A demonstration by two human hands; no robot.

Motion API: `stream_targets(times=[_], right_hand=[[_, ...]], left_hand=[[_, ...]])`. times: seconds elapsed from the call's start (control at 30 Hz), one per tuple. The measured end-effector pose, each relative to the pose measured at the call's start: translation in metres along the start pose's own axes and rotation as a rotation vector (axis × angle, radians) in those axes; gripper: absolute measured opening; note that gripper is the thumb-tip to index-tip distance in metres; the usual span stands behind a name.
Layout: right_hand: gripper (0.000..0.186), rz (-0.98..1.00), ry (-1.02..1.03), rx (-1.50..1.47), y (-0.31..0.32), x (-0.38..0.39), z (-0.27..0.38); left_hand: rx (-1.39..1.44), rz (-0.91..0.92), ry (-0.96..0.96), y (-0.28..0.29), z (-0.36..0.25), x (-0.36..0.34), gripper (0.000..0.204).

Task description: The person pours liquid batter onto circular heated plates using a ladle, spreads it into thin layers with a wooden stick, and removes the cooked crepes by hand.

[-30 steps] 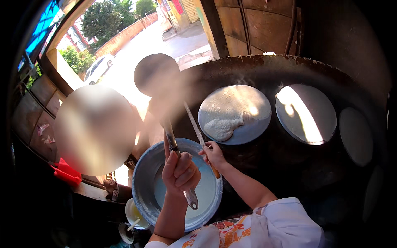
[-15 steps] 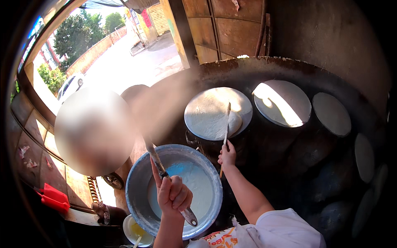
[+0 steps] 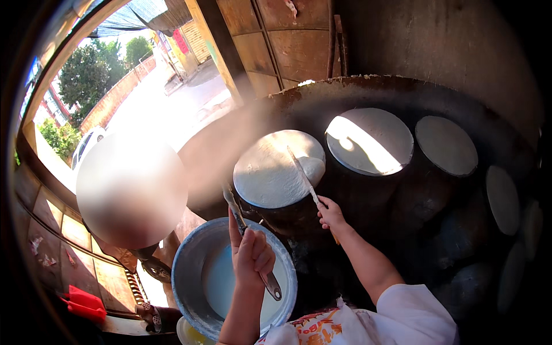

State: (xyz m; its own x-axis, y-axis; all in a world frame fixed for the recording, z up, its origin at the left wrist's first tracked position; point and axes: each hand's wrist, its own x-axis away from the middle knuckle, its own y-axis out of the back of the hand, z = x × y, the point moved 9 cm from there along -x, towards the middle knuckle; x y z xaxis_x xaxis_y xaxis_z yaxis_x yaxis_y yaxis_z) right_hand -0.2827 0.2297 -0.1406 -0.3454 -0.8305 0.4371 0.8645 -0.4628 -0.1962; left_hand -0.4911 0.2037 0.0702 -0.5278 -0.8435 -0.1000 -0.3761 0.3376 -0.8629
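Observation:
My right hand point(image 3: 330, 214) is closed round the handle of a long, thin, flat spreading stick point(image 3: 305, 179). The stick slants up and left across a round griddle point(image 3: 259, 206), whose top bears a pale sheet of batter point(image 3: 261, 167). A thicker white mound of batter point(image 3: 313, 171) lies against the stick's right side. Over the large basin, my left hand point(image 3: 253, 256) grips a long-handled metal utensil point(image 3: 271, 286) with a hole in its handle end. The utensil's upper end is smeared, so its kind cannot be told. Whitish liquid batter point(image 3: 219, 287) fills the basin's point(image 3: 178, 261) bottom.
More round griddles with pale sheets curve away to the right, the nearest point(image 3: 368, 141) half sunlit, another point(image 3: 447, 145) in shade. A dark rusty rim point(image 3: 368, 80) runs behind them. At the lower left are a red object point(image 3: 86, 303) and a small pale container point(image 3: 190, 333).
The view has shifted, and the griddles appear further left. The stick has swung from nearly upright to a leftward slant on the batter. My left hand still holds the utensil above the basin.

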Motion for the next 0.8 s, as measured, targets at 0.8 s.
stream_targets(times=[0.8], right_hand=[[0.025,-0.167,0.644,0.976,0.099,-0.022,0.092]], left_hand=[[0.610,-0.479,0.532,0.054,0.092,-0.127,0.032]])
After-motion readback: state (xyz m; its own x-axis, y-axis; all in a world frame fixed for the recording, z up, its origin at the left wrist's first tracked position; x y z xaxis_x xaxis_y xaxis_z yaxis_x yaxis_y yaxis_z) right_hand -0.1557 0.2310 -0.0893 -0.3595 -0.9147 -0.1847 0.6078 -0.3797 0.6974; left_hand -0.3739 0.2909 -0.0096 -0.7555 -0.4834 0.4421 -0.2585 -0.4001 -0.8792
